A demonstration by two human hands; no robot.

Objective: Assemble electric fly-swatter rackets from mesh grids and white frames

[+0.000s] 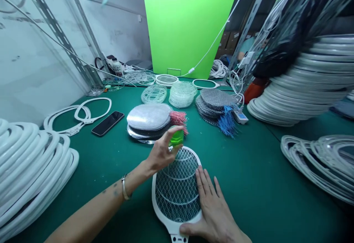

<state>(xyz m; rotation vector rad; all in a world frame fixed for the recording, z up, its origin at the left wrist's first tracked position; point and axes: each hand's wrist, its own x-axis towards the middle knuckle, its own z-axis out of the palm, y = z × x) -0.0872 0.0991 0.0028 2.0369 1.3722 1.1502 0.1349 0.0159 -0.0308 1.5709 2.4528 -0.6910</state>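
Clock centred on racket head (178,191), 12 = away from the person. Racket head lies on green tabletop (257,176), neck at 6. Left hand (163,152) at 11, thumb and fingers pinching a green block (177,138) over the far rim at 12; can't tell if block touches rim. Right hand (212,209) at 4, flat and spread, fingers nearly straight along the rim at 3, thumb out on the frame near 5. Silver mesh discs (149,117) stacked at 11, red strands (179,119) just beside them. Grey mesh discs (217,98) and blue strands (228,123) at 1. Phone (107,124) between 10 and 11. White frame pile (35,176) at 9, green panel (190,25) far off at 12
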